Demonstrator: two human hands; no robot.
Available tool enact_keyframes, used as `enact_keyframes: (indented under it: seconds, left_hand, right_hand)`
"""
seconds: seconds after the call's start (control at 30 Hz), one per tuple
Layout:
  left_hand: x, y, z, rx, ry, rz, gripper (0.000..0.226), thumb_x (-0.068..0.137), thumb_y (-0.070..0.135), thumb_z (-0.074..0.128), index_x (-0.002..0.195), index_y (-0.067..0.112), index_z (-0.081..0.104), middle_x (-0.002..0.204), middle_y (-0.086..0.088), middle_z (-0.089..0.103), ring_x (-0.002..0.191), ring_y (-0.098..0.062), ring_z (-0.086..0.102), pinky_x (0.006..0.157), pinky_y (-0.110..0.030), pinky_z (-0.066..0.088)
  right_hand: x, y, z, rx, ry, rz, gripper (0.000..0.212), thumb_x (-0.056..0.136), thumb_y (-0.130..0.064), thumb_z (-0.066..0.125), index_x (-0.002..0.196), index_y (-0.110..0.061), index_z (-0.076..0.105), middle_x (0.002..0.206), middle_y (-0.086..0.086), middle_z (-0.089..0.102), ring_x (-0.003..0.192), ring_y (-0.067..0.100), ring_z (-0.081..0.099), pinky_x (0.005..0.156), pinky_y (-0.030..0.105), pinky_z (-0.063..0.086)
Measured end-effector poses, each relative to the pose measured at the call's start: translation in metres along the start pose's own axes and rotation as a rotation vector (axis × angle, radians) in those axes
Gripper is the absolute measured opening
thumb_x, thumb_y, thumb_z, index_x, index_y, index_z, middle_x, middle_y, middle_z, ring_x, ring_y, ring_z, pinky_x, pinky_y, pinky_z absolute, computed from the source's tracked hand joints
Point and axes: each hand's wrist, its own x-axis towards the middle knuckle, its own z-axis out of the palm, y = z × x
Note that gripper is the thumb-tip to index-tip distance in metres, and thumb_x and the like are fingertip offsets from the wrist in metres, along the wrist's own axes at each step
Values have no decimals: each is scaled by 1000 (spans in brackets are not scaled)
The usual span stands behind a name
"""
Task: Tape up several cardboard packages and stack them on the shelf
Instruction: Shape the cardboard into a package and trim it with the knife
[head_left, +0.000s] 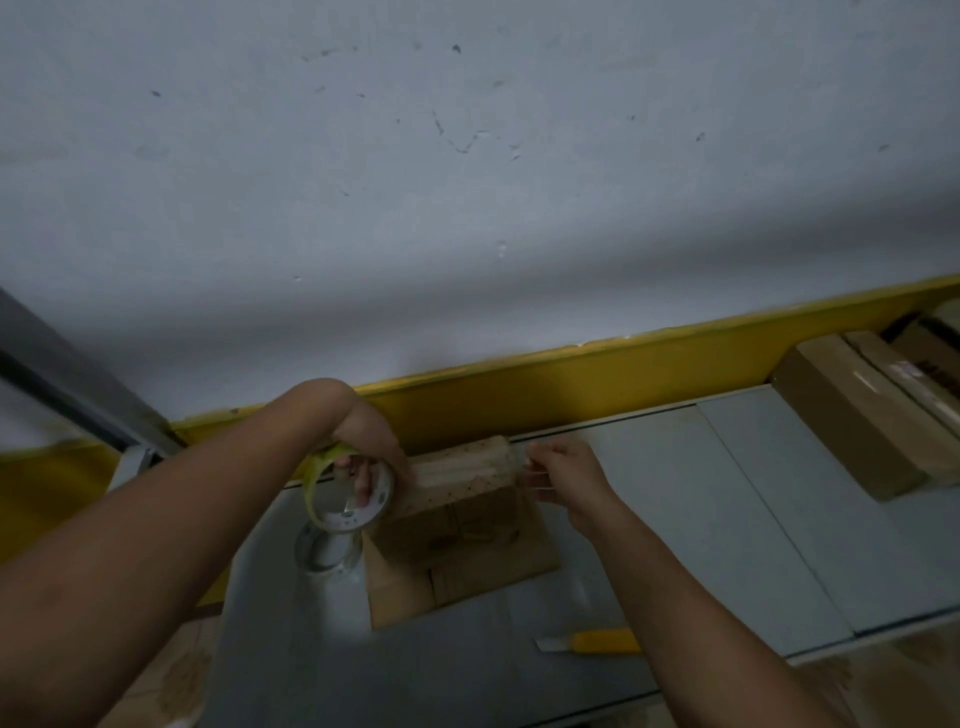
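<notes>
The cardboard package (462, 488) stood on the grey worktop (701, 519), near its far edge, between the two hands. A clear strip of tape (524, 473) ran across its pale top. The right hand (566, 473) pinched the free end just past the package's right edge, fingers closed on the strip. The left hand (371, 441) gripped the tape roll (348, 493) at the package's left edge, fingers curled through its core.

To do this step well, I judge that the strip needed to be kept taut and level, centred over the seam, then lowered so it met the cardboard without wrinkles. The right end should be pressed down the side first, and the left hand should feed tape only as needed (slack would let the strip fold onto itself).

A second roll (327, 551) lay on the worktop just near of the held one. A yellow cutter (597, 640) rested on the near part of the worktop, to the right, ready for severing the strip. Other cardboard packages (852, 426) sat well apart at the far right. Behind it all ran a yellow band (571, 384) under a pale wall (467, 182).
</notes>
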Motion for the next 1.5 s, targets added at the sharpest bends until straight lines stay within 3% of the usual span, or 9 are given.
enact_keyframes:
  seconds: [0.43, 0.7, 0.8, 0.93, 1.1, 1.2, 1.3, 1.37, 1.5]
  left_hand:
    - [6, 2, -1, -27, -50, -27, 50, 107, 59, 46, 112, 22, 78, 105, -10, 79, 44, -13, 42, 47, -21, 41]
    - [13, 2, 2, -73, 4, -42, 59, 106, 58, 50, 133, 10, 70, 114, -14, 78, 46, -13, 53, 52, -25, 47]
    - [15, -2, 2, -72, 19, -40, 60, 104, 58, 54, 133, 8, 70, 117, -14, 78, 50, -14, 53, 53, -25, 45]
    - [16, -7, 3, -83, 26, -27, 57, 102, 61, 56, 129, 14, 74, 116, -12, 79, 54, -14, 49, 56, -25, 43]
    - [10, 1, 4, -35, 32, -22, 62, 100, 63, 58, 130, 12, 74, 120, -13, 77, 48, -11, 47, 50, -23, 41]
    - [5, 7, 8, -11, 52, -42, 61, 97, 65, 62, 128, 15, 75, 114, -9, 80, 50, -12, 48, 50, -24, 43]
    - [-1, 8, 13, -34, 78, -36, 57, 98, 62, 63, 127, 14, 73, 104, -7, 80, 54, -13, 54, 54, -25, 45]
    - [-7, 5, 17, -60, 111, -13, 57, 98, 60, 64, 129, 13, 71, 100, -7, 80, 56, -13, 58, 57, -24, 47]
    - [-24, -9, 28, -101, 290, 103, 64, 93, 74, 60, 108, 14, 77, 100, -6, 81, 65, -14, 62, 69, -31, 54]
  right_hand:
    - [8, 4, 2, -84, 40, -60, 23, 104, -30, 61, 89, -16, 72, 94, 8, 75, 87, 29, 75, 67, 35, 58]
    - [12, 27, 17, -108, 78, -84, 25, 98, -37, 70, 86, -16, 76, 89, 8, 77, 86, 30, 73, 69, 34, 53]
    - [14, 32, 18, -173, 36, -82, 45, 94, -54, 69, 101, -11, 79, 101, 3, 77, 98, 22, 71, 82, 35, 59]
    - [8, 40, 15, -255, -89, 153, 73, 86, -80, 57, 115, -15, 69, 114, 6, 71, 103, 23, 68, 71, 28, 51]
    - [5, 23, 16, -294, 156, -342, 18, 102, -38, 62, 116, -27, 62, 112, -8, 64, 113, 18, 63, 77, 18, 47]
    - [3, -12, 22, -583, -35, -622, 65, 85, -71, 65, 139, -36, 52, 140, -12, 52, 131, 6, 46, 105, 27, 42]
    - [-3, -28, 47, -1182, -333, -679, 132, 57, -94, 63, 163, -33, 13, 169, -5, 21, 155, 16, 16, 125, 45, 17]
    - [-4, -23, 58, -1361, -386, -699, 146, 54, -92, 69, 165, -26, -1, 172, 1, 12, 158, 22, 9, 129, 48, 9]
    - [2, -11, 60, -1390, -261, -753, 147, 55, -89, 72, 165, -22, 2, 164, 5, 31, 151, 26, 29, 126, 47, 22]
